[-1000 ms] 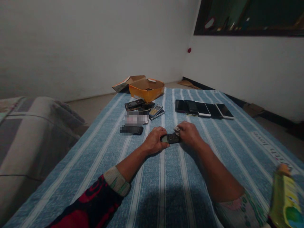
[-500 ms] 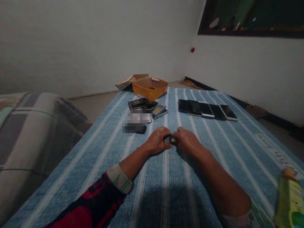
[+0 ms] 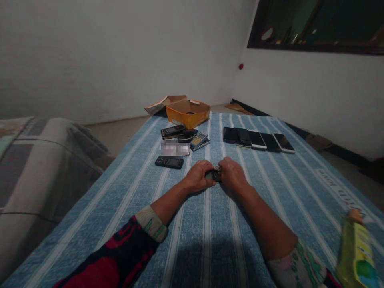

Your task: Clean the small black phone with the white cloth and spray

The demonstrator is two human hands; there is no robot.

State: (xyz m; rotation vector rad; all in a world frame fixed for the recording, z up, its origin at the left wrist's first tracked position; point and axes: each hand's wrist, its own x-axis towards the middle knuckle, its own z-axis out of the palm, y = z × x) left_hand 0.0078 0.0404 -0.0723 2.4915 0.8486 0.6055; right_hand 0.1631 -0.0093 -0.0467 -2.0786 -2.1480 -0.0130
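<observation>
Overall, a room with white walls (image 3: 120,52) is seen from above the hands, and a dark-framed glass panel (image 3: 312,24) is set high on the right-hand wall, with a small red knob (image 3: 241,66) fixed below it. A low bed covered by a blue striped cloth (image 3: 267,200) fills the middle of the view, and a grey padded cushion (image 3: 45,176) is placed to its left. At the far end of the cloth, an orange cardboard box (image 3: 187,114) is set with its flaps opened. A row of five dark-screened smartphones (image 3: 258,140) is laid out on the right, side by side. A loose group of older keypad phones (image 3: 180,132) is left nearer the box, with a black keypad phone (image 3: 169,162) lying just below a pixelated, unreadable patch (image 3: 175,148). A yellow-green plastic bottle (image 3: 355,256) is seen at the lower right edge. Sleeves are worn on both forearms, patterned red and dark on the left (image 3: 120,248). The left hand (image 3: 196,177) and right hand (image 3: 232,174) are brought together on the cloth, their fingers (image 3: 223,164) curled in a grasp around a small dark handset (image 3: 213,175), which is mostly hidden between them.
</observation>
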